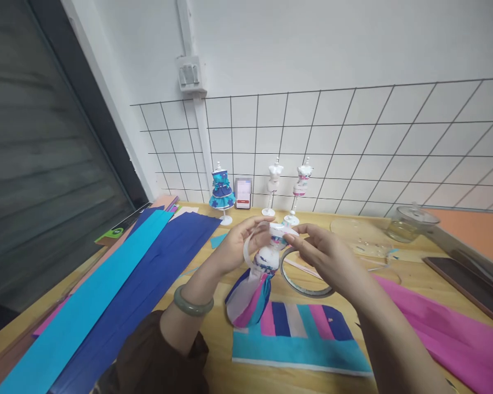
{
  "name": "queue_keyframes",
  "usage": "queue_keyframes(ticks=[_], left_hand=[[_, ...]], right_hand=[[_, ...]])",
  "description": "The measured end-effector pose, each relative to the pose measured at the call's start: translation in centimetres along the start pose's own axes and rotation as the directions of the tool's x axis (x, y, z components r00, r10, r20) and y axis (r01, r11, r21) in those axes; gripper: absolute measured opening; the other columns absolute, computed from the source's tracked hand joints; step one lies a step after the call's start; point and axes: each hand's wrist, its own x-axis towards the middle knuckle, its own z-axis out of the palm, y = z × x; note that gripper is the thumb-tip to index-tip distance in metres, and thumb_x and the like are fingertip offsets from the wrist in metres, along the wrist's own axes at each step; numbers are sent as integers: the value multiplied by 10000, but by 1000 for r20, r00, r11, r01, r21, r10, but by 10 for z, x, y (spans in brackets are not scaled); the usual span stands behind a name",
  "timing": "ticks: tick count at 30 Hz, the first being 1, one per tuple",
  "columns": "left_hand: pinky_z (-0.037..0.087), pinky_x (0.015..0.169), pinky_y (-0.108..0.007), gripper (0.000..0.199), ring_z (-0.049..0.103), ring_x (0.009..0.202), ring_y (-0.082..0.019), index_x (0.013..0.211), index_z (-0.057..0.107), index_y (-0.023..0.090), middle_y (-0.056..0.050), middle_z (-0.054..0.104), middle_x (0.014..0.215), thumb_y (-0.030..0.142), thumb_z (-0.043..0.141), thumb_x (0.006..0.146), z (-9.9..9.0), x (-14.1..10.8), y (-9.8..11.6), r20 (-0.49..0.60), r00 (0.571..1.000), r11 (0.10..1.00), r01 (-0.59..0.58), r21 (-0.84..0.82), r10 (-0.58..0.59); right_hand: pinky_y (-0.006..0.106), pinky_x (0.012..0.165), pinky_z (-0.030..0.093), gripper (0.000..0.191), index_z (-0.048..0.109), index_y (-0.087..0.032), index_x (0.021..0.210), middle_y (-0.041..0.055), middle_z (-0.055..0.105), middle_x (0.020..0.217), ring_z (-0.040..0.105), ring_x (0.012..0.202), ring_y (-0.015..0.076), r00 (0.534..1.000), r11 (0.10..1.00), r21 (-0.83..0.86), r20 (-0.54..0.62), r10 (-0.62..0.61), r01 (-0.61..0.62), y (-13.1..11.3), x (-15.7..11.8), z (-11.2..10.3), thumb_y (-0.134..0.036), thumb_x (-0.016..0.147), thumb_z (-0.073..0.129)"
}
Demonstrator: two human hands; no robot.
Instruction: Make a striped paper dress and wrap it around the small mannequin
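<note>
A small white mannequin (267, 258) leans over the wooden table, wearing a skirt (250, 301) striped in blue, white, pink and teal. Around its upper part runs a whitish translucent strip (248, 249) that loops out on the left. My left hand (240, 243) is behind the mannequin's left side, its fingers closed on the strip near the top. On the right, my right hand (318, 249) pinches the strip against the mannequin's chest. Below lies a flat striped piece (299, 347) with a teal band. A roll of tape (308, 287) sits beside my right hand.
Blue paper (164, 262) and teal paper (107, 290) stretch along the left; pink paper (447, 334) is at right. Behind stand a dressed mannequin (222, 191), a phone (243, 193) and two white mannequins (275, 178). A glass pot (406, 224) and dark tablet (468, 287) are at right.
</note>
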Motion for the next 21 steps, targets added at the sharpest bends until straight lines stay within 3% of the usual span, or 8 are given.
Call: queue_keyframes(ticks=[4,6,8,10,13,17,19,21], left_hand=[[457,909,-373,342,617,1001,-217,1002,679,178,-92,681,1029,438,483,897,-1,2,1,-177,979,990,-83,114,103],[468,832,-349,314,619,904,-203,891,689,184,-70,684,922,417,478,902,1,-1,7,-252,943,944,-135,302,215],[456,740,-325,296,589,784,-179,777,656,185,-48,645,794,371,469,911,4,-5,15,-268,891,836,-187,515,365],[435,690,-312,279,550,712,-159,722,609,182,-34,599,716,306,455,919,10,-11,22,-191,854,709,-254,658,483],[440,689,-307,246,554,705,-152,719,588,168,-43,617,717,228,451,914,23,-17,25,39,795,530,-440,725,606],[460,716,-299,196,578,751,-152,788,624,119,-69,677,807,170,472,900,42,-21,21,350,699,292,-624,725,624],[460,740,-304,194,579,800,-161,886,642,118,-71,684,885,123,449,897,43,-24,23,452,721,240,-635,734,524],[460,777,-309,269,577,868,-168,1008,633,151,-65,674,948,66,409,886,37,-26,30,498,770,278,-620,734,399]], right_hand=[[240,479,306,414,596,-178,905,-22,512,586,425,512,121,1000,999,-47,-21,-2,1,-3,0,0,-573,826,503],[236,459,280,419,598,-175,886,-39,465,539,385,483,114,999,996,-83,-46,22,-26,-7,-1,0,-577,826,497],[232,441,263,430,603,-172,883,-51,431,514,355,463,107,998,994,-98,-51,48,-53,-9,-2,0,-581,828,486],[230,434,264,439,608,-170,903,-51,438,513,359,460,106,997,993,-105,-46,58,-62,-10,-2,1,-583,829,480],[233,448,300,460,607,-160,939,-31,502,540,423,483,119,998,996,-77,-33,51,-54,-7,-2,1,-586,823,481],[255,503,393,478,589,-150,986,23,621,649,545,571,162,999,999,-11,5,51,-51,-5,-4,0,-582,820,469],[258,493,392,482,593,-151,985,27,634,643,539,554,163,998,995,-78,-17,54,-55,-5,-4,-2,-585,818,463],[251,464,362,487,602,-151,973,16,614,604,505,517,151,998,989,-139,-41,41,-46,-5,-4,-3,-589,820,454]])
